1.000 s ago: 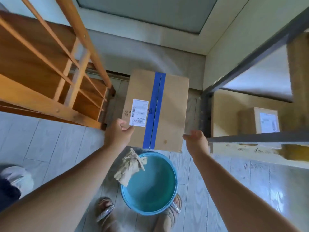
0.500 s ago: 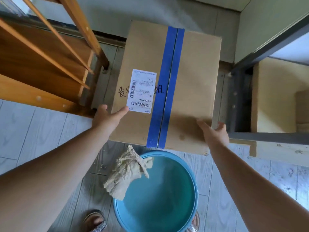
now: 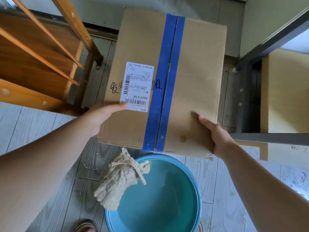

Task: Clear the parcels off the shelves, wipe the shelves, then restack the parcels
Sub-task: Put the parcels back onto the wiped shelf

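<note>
Hands, our left hand (image 3: 102, 116) and right hand (image 3: 215, 136), grip the parcel (image 3: 167, 84) above the basin (image 3: 155, 195), rag (image 3: 120, 180) on its rim, wooden rack (image 3: 41, 61) left.

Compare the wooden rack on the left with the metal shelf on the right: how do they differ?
The wooden rack is orange-brown timber with thin slanted rails; the metal shelf is a dark grey frame with bolts. The rack's visible boards hold no parcels, while the shelf has a cardboard box inside it. Both stand on the grey plank floor, flanking the taped parcel held in both hands.
</note>
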`<state>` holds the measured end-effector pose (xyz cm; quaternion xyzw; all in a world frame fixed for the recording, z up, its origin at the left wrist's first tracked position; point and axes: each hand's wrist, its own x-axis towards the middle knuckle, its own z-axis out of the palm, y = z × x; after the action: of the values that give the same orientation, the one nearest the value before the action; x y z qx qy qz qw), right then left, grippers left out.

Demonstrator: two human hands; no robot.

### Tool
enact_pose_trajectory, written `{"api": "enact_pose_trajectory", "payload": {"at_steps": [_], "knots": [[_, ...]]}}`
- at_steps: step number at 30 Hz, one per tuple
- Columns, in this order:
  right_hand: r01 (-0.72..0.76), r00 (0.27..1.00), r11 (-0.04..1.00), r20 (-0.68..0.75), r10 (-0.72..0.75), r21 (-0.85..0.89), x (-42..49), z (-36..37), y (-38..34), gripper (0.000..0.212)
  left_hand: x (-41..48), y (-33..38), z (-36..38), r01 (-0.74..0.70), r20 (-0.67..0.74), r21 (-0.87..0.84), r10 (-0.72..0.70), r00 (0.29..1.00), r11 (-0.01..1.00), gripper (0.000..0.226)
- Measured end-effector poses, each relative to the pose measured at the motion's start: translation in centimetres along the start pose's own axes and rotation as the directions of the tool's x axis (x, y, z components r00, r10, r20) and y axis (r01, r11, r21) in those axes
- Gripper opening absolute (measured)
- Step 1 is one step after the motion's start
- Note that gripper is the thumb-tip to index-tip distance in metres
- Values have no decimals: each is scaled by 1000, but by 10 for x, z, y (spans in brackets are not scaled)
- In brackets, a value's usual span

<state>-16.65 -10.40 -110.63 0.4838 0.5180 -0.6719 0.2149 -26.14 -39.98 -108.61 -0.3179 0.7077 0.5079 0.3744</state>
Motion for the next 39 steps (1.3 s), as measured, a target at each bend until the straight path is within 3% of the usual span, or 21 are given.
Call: {"api": "enact_pose_trajectory", "payload": {"at_steps": [2,5,9,12,16,20,24,27,31,39], "knots": [[-19,1000,1000,19,20,-16,-4,-1,-2,62,-4,-1,-3,-1,19,2,1,1000,1000,98],[-34,999,997,3,34,-69,-16,-5,-11,53,-16,2,-6,-21,43,22,20,999,1000,114],[-21,999,989,38,27,-145,-52,-9,-31,51,-54,15,-14,-47,54,21,46,997,999,86],[12,997,987,71,0,-162,-85,-9,-53,60,-89,32,-23,-60,81,-10,60,995,998,111],[75,995,988,79,-64,-137,-135,-8,-93,67,-139,66,-35,-149,71,-62,153,986,987,103],[140,988,983,75,-132,-123,-193,-8,-135,69,-197,107,-45,-213,79,-65,218,973,975,66],[164,985,983,67,-159,-86,-268,-16,-170,55,-270,146,-53,-215,65,-38,217,974,976,73],[162,986,984,53,-159,-70,-310,-19,-183,56,-308,165,-61,-235,58,-2,234,970,972,75],[175,984,983,49,-172,-60,-366,-24,-191,57,-361,175,-75,-239,34,69,237,971,969,102],[220,975,970,58,-215,-106,-461,-25,-188,48,-453,162,-104,-295,30,68,293,956,953,84]]}}
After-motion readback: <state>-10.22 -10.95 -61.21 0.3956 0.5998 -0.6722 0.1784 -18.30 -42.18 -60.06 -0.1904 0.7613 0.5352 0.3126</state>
